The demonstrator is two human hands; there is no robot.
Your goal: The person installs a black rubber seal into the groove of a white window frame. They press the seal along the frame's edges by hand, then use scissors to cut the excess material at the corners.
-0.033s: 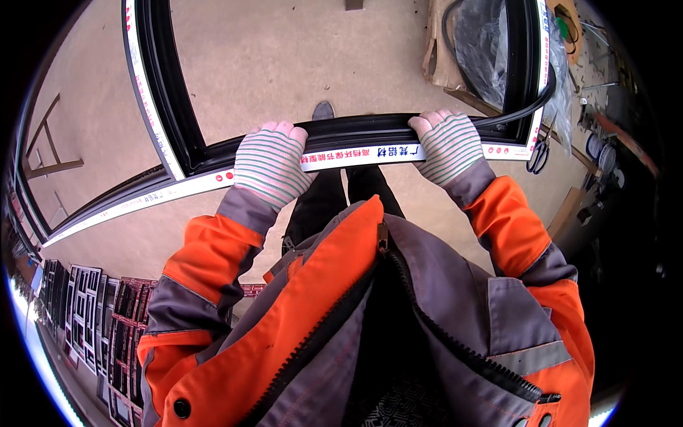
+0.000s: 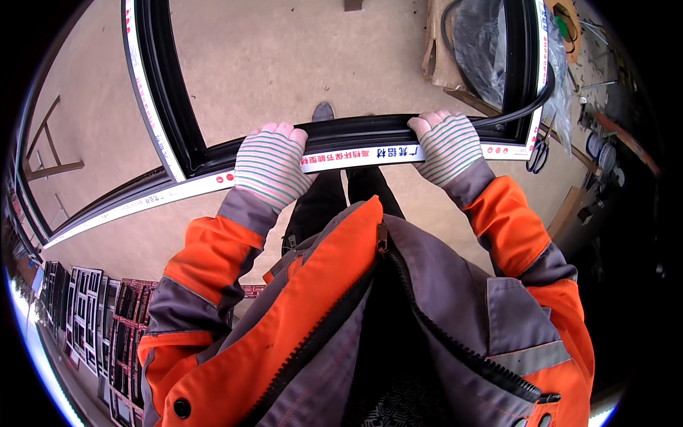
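Note:
A large black window frame (image 2: 356, 130) with white protective tape along its edges stretches across in front of me. My left hand (image 2: 273, 160), in a pale glove with green stripes, is closed over its near rail, left of the middle. Farther right on that same rail my right hand (image 2: 448, 146), gloved alike, has its fingers curled over the top. Both sets of fingertips are partly hidden behind the rail. A black rubber strip (image 2: 523, 112) runs from beside my right hand along the rail and loops up past the right corner.
Scissors (image 2: 542, 153) lie beyond the frame's right corner. Clear plastic sheeting (image 2: 482, 53) and cardboard (image 2: 439, 53) are at the far right, near spools (image 2: 605, 156). Several stacked frames (image 2: 84, 306) stand at lower left. A shoe (image 2: 323, 112) shows on the floor beyond the rail.

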